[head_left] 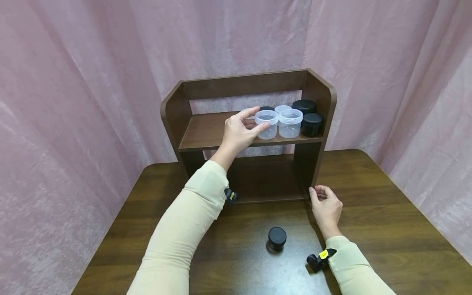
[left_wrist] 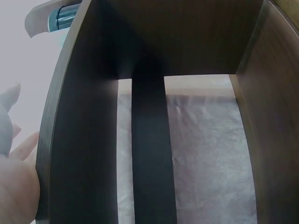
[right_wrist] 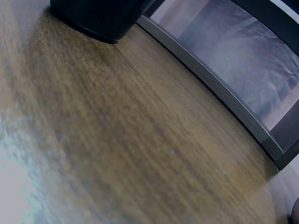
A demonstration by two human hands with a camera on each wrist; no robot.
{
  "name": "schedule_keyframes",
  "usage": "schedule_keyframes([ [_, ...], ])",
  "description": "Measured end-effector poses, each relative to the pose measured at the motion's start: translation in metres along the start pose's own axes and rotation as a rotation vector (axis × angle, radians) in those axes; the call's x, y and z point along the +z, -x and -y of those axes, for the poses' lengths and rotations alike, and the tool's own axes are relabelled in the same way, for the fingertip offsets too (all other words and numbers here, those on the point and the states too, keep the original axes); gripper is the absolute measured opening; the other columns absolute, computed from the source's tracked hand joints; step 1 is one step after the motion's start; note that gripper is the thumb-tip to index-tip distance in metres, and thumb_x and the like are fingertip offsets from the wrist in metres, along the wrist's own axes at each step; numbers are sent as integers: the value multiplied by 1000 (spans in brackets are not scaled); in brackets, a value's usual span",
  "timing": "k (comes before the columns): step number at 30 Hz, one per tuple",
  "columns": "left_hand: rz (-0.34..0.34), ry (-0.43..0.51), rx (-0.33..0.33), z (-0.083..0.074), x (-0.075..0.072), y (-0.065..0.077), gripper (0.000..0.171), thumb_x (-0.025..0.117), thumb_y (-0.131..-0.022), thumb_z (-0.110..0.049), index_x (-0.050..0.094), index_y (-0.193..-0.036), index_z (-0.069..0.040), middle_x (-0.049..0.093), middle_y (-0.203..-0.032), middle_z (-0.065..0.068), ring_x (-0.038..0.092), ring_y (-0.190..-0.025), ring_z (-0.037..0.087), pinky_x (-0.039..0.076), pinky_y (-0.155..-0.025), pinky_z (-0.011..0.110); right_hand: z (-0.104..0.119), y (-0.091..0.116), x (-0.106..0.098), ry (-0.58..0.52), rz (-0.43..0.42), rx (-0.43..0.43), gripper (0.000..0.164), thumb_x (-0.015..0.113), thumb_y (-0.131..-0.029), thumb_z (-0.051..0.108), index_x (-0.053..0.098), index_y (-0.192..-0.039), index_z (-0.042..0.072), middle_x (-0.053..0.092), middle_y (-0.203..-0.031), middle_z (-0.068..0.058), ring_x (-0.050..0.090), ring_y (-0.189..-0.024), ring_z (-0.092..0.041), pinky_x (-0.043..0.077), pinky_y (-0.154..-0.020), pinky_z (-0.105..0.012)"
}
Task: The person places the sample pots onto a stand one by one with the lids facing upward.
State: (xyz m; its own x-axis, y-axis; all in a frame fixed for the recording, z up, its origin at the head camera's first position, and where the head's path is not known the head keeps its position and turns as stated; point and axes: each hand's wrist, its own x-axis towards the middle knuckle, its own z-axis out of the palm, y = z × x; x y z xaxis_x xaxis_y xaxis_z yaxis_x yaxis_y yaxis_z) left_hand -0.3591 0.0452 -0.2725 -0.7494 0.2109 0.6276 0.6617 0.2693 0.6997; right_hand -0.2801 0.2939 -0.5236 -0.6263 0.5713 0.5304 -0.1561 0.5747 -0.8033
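My left hand [head_left: 239, 129] is at the upper shelf, holding a clear plastic jar [head_left: 271, 130] between thumb and fingers at the front edge. The left wrist view shows part of this hand [left_wrist: 18, 182] beside the shelf board; the jar is not visible there. A second clear jar [head_left: 289, 128] stands just right of the held one. At the foot of the shelf unit's right side panel, my right hand [head_left: 327, 207] rests with loosely curled fingers, the thumb at the panel's front edge. A small black jar [head_left: 277, 237] stands on the table, also black in the right wrist view [right_wrist: 98, 18].
Black-lidded jars [head_left: 311, 125] stand at the right end of the upper shelf, with more jars partly hidden behind the clear ones. The brown wooden shelf unit [head_left: 243, 82] stands on a wooden table [head_left: 236, 254], before a pink curtain [head_left: 92, 82]. Each wrist carries a small black device.
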Motion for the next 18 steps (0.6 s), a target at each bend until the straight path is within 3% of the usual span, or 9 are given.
schedule_keyframes([
  [6,-75,-31,103,5,-8,13,53,83,-76,-21,65,-123,-4,65,-120,12,69,-94,21,54,-81,26,0,4,5,-11,7,-1,18,74,-85,26,71,-87,8,71,-79,-4,56,-65,7,40,-60,-5],
  [10,-121,13,144,8,-15,25,47,82,-77,-16,65,-116,3,68,-108,18,68,-92,28,55,-80,30,1,4,7,-20,10,-5,19,74,-85,26,70,-87,8,71,-80,-3,52,-64,13,40,-60,-4],
  [14,-151,18,166,9,-22,40,38,81,-78,-16,67,-107,3,69,-93,18,68,-83,24,57,-74,32,1,2,7,-16,10,-8,20,74,-85,28,70,-88,8,71,-80,-3,55,-65,8,40,-60,-5],
  [18,-129,24,175,9,-24,60,31,81,-79,-16,69,-100,2,70,-87,12,67,-74,18,56,-68,35,-2,0,7,4,6,-3,19,74,-85,28,71,-88,9,71,-81,-3,58,-66,2,41,-60,-6],
])
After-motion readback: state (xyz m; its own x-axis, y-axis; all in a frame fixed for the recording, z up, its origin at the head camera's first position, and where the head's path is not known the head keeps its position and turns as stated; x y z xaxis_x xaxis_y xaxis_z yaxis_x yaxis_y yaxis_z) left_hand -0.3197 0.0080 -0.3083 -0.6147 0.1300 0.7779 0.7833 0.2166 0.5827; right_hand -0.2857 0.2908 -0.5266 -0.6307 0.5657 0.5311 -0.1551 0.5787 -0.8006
